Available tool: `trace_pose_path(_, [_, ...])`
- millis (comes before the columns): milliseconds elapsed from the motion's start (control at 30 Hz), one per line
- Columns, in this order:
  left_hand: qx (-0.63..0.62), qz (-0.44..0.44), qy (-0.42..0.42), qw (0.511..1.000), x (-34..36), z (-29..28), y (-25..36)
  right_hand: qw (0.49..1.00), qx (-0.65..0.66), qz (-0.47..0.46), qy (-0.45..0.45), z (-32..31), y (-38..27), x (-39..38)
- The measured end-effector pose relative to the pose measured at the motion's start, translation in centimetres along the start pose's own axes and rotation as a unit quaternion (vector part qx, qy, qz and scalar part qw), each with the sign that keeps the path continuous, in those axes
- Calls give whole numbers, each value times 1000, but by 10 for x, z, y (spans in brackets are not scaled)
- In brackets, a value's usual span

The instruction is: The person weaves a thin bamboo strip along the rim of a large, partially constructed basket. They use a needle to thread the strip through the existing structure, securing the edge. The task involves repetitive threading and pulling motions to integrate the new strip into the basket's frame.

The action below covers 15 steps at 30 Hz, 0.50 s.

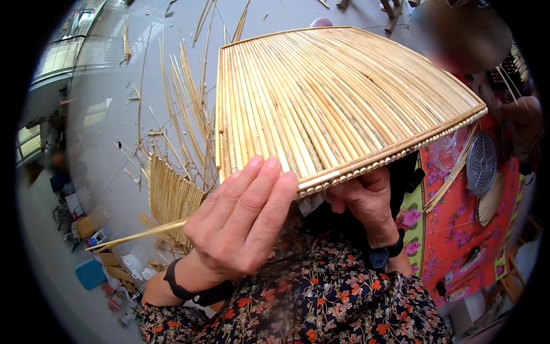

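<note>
A wide fan-shaped panel of reed stalks (344, 103), bound with a thin rim, slopes up and away in front of me. My left hand (240, 218) grips its near left corner, fingers pressed together on the top face, the thumb hidden. My right hand (369, 200) is closed under the near edge, its fingertips partly hidden by the panel. Along that edge runs a row of cut stalk ends (366, 167). Pale stalks (134, 235) stick out leftward from behind my left hand; whether it holds them I cannot tell.
Loose stalks (183, 97) litter the floor at the left, near a smaller reed piece (172, 189). To the right, a red flowered cloth (452, 229) bears a grey perforated disc (482, 163) and a stalk bundle (450, 178). Another person's hand (521, 117) is at the far right.
</note>
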State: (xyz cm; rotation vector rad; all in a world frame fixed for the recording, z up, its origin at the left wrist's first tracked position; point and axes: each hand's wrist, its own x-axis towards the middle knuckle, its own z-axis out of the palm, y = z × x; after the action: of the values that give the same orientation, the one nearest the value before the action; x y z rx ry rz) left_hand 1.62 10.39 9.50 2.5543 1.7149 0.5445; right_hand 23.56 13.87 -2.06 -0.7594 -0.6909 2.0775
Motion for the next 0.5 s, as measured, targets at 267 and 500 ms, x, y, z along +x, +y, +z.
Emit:
trace_pose_path(267, [-7,3,4,1000,1,-1,-2,999,28,22,0,1,-4,3])
trace_pose_path(500, [-3,4,-4,1000,2,-3,0,983,165,84,8,14,-9,6])
